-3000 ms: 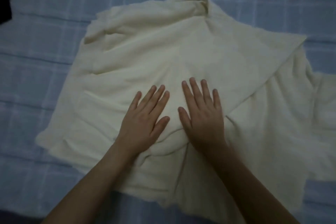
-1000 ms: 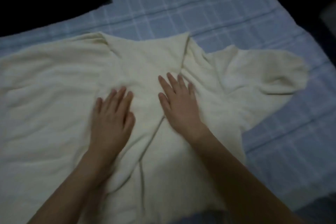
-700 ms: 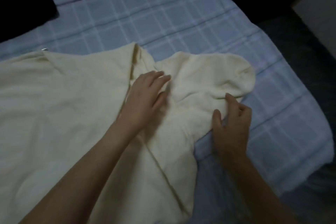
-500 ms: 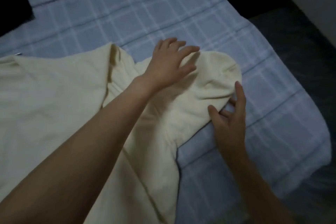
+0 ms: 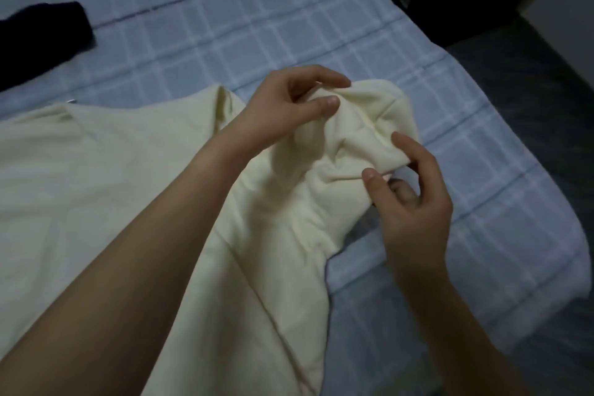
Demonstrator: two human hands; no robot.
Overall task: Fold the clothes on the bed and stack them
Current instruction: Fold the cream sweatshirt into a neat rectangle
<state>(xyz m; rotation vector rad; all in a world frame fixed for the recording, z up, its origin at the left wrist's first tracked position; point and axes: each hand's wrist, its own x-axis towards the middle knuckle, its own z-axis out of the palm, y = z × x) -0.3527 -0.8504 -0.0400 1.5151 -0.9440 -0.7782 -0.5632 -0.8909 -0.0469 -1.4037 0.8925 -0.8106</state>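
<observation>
Left hand [image 5: 289, 109]: I pinch the sleeve [image 5: 363, 135] at its top.
Right hand [image 5: 414, 199]: I pinch its lower edge.
Bed [image 5: 289, 16]: beneath.

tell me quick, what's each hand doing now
left hand: pinches the cream sleeve at its upper edge
right hand: pinches its lower edge
</observation>
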